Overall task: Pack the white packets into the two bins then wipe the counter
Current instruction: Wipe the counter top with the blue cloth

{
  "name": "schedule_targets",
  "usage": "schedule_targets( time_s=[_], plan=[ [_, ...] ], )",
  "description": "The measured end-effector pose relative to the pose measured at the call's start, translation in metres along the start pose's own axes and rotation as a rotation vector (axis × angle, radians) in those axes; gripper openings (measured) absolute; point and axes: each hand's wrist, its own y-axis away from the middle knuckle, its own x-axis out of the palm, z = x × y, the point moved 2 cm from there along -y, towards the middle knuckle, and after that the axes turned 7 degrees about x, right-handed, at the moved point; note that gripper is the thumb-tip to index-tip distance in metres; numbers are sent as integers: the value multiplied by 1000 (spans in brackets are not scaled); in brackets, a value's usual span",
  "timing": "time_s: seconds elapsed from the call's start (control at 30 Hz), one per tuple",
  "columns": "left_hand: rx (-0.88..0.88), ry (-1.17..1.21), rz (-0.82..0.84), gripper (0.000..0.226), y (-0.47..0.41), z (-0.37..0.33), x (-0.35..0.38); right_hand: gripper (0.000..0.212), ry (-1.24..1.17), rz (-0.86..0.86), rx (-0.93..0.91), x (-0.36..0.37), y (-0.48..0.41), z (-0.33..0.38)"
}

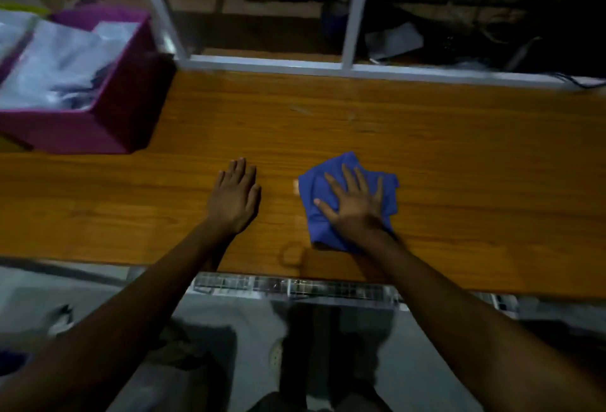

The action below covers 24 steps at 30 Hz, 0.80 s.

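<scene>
Head view: we see the right hand (355, 205) laid flat, fingers straight and spread, pressing a crumpled blue cloth (315, 189) onto the wooden counter (459, 149) near its front edge. The left hand (234, 196) rests palm-down on bare wood just beside the cloth, fingers straight and together, holding nothing. The purple bin (98, 131) stands at the counter's far left, well apart from both hands, with white packets (62, 64) piled inside it. A white metal frame (262, 63) runs along the counter's back edge.
</scene>
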Motion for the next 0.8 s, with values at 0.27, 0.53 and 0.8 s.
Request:
schedule_targets(
  time_s=[0.27,0.53,0.8],
  plan=[
    [357,-21,191,64,-65,-173,57,74,8,-73,166,-31,48,-149],
    [544,-40,264,70,-101,-353,120,74,-35,-106,432,-65,83,-301],
    [610,-17,282,63,-136,-477,168,77,-16,-132,653,-85,98,-424]
  ],
)
